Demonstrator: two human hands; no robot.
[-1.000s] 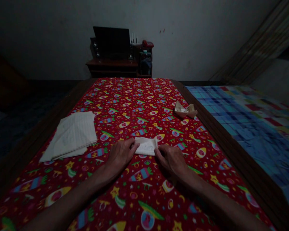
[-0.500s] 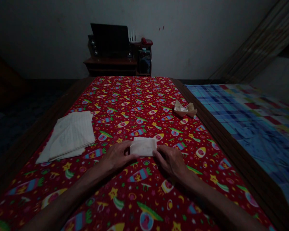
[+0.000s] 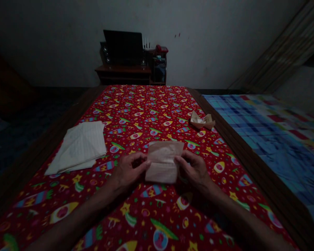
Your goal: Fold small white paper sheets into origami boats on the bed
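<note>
A piece of folded paper (image 3: pixel 162 161), brownish with a crease across its middle, is held between my two hands above the red patterned cloth. My left hand (image 3: pixel 131 168) pinches its left edge, thumb on the near face. On the opposite edge my right hand (image 3: pixel 194 167) grips in the same way, its thumb near the crease. Fingers behind the paper are hidden. To the left lies a stack of paper sheets (image 3: pixel 81 146), slightly fanned. A small folded paper box (image 3: pixel 202 120) with pointed corners stands at the right, small pale bits inside it.
The red cloth (image 3: pixel 146 216) covers a long surface with dark brown borders. Beyond its far end, a desk (image 3: pixel 123 72) carries a dark monitor (image 3: pixel 124 48), speakers and a red telephone (image 3: pixel 162 48). A blue checked bed cover (image 3: pixel 237 122) lies to the right.
The paper, flatter and lower in outline before, now shows a taller face with a crease across it. Both hands have lifted it from the cloth, and the view has shifted slightly.
</note>
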